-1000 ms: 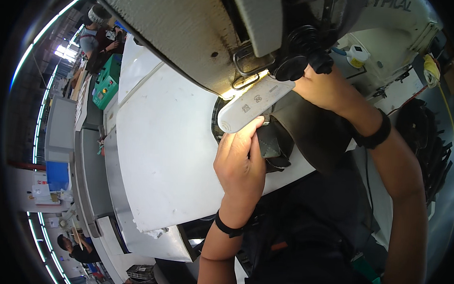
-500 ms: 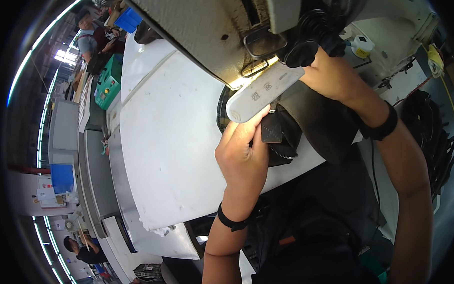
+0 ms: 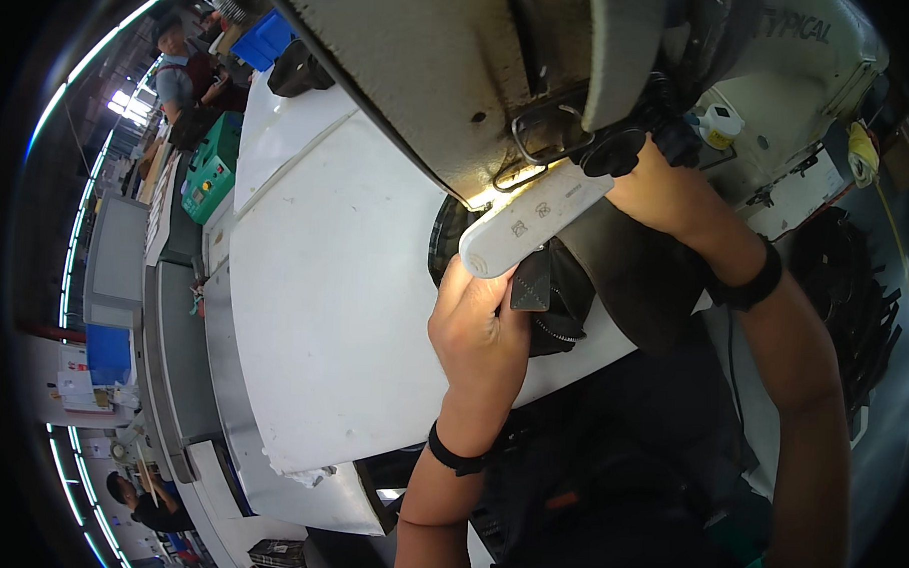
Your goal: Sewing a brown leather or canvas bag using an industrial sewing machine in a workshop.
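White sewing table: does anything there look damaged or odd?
Yes: the white sewing table has ragged, whitish shreds at its lower-left corner, unlike its smooth left edge. I cannot tell their cause.

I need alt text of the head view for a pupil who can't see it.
A person's left hand touches a dark zippered item at a lit sewing machine, while the right hand is partly hidden behind the machine's black knobs. A white table spreads to the left.

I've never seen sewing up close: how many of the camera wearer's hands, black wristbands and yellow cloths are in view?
Hands: 2 (left hand, right hand)
Black wristbands: 2 (left wristband, right wristband)
Yellow cloth: 1
Total: 5
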Tool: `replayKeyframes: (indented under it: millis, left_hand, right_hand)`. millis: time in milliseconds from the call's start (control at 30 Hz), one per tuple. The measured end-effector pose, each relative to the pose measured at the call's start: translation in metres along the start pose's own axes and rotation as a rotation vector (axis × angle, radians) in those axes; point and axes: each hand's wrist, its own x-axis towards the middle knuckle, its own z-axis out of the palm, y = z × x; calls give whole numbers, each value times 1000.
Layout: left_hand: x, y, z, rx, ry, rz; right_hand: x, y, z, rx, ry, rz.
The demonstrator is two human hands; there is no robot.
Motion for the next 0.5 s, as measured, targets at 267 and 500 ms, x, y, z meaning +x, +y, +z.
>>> replayKeyframes:
  millis: [267,500]
  left_hand:
    - [-3,2,0,37,-12,17]
    - [-1,5,2,82,14,28]
  right_hand:
    - [2,1,2,115,-14,-5]
    - [2,4,1,67,-37,12]
